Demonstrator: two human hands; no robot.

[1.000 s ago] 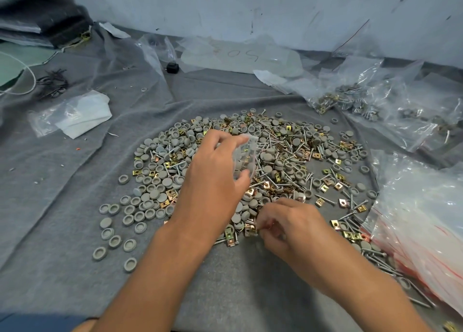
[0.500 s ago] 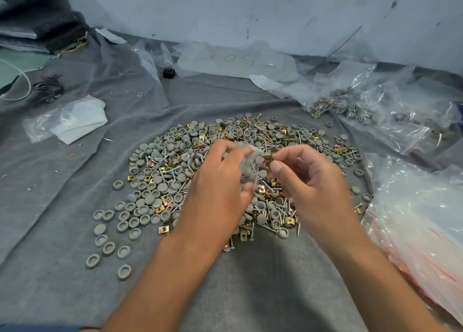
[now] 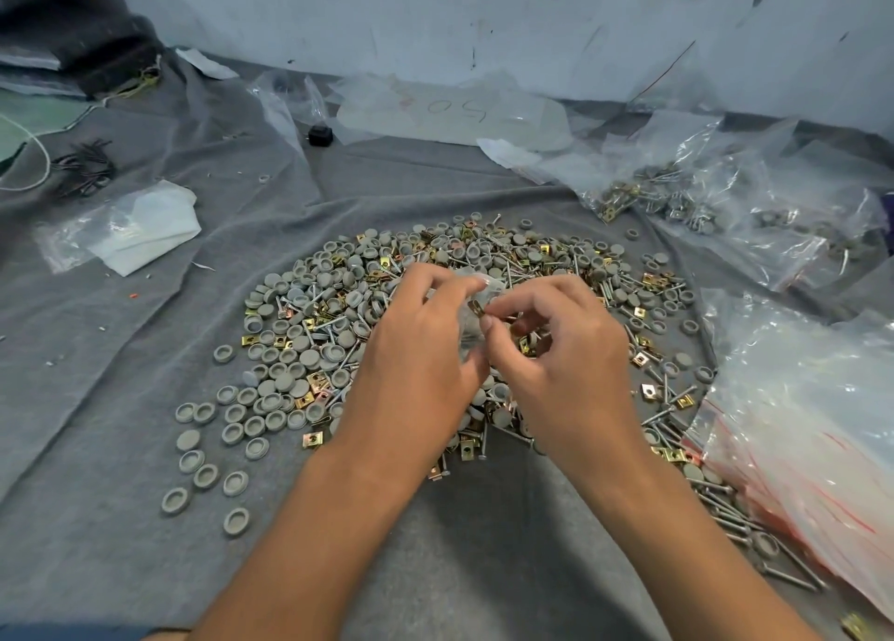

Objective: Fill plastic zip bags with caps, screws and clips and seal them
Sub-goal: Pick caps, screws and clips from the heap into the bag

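A wide pile of grey caps (image 3: 300, 350), silver screws (image 3: 672, 408) and gold clips (image 3: 648, 390) covers the grey cloth. Above its middle my left hand (image 3: 416, 369) grips a small clear zip bag (image 3: 471, 316), mostly hidden by my fingers. My right hand (image 3: 556, 350) sits just right of the bag and pinches a gold clip (image 3: 479, 308) at the bag's mouth. More clips seem cupped under its curled fingers.
A large clear bag with red lines (image 3: 812, 451) lies at the right. Filled bags of parts (image 3: 687, 200) sit at the back right, flat plastic marked with numbers (image 3: 450, 113) at the back, a folded white bag (image 3: 130, 229) at the left.
My right hand rose from the pile's near edge with clips and came up to the bag's mouth. My left hand kept holding the bag above the pile.
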